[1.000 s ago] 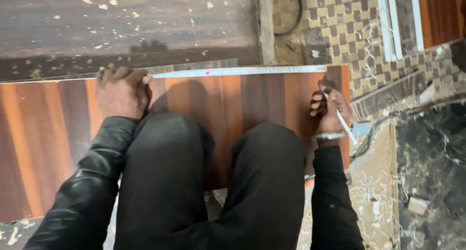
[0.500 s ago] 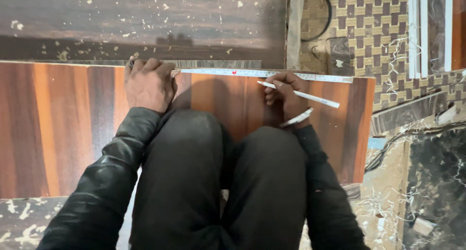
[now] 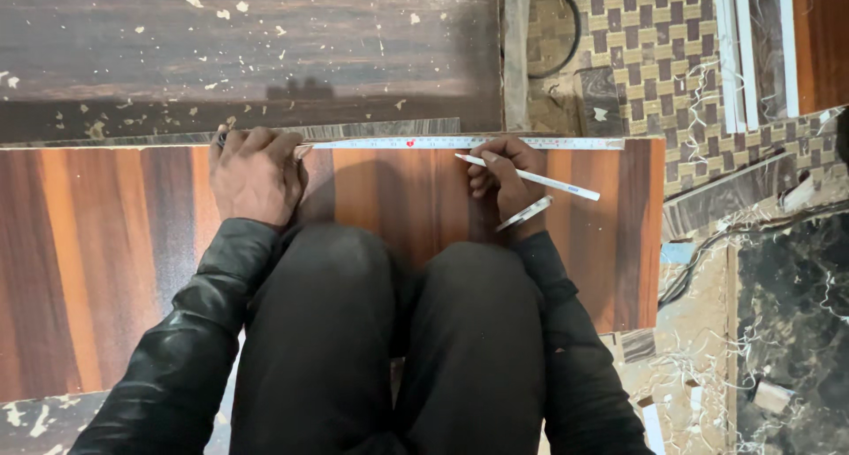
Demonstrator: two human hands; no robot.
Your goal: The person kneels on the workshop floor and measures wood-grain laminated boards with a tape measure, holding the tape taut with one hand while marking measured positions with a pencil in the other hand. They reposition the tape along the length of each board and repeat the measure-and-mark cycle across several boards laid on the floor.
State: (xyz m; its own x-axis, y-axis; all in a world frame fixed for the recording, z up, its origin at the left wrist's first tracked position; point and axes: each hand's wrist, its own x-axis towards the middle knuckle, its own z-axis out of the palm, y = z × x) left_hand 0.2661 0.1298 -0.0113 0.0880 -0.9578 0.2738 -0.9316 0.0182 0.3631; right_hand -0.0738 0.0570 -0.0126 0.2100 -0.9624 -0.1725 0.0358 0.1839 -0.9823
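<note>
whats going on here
A person crouches over a reddish wood-grain board on the floor. The left hand presses a tape measure flat along the board's far edge. The right hand holds a white pencil, its tip at the tape. Shavings and offcuts lie around.

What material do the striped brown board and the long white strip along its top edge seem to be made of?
The board looks like laminated wood panel: smooth, slightly glossy, with printed reddish-brown grain bands. The white strip looks like a thin, flat measuring tape, metal or plastic, I cannot tell; it lies flat with fine marks, pinned by the left hand.
</note>
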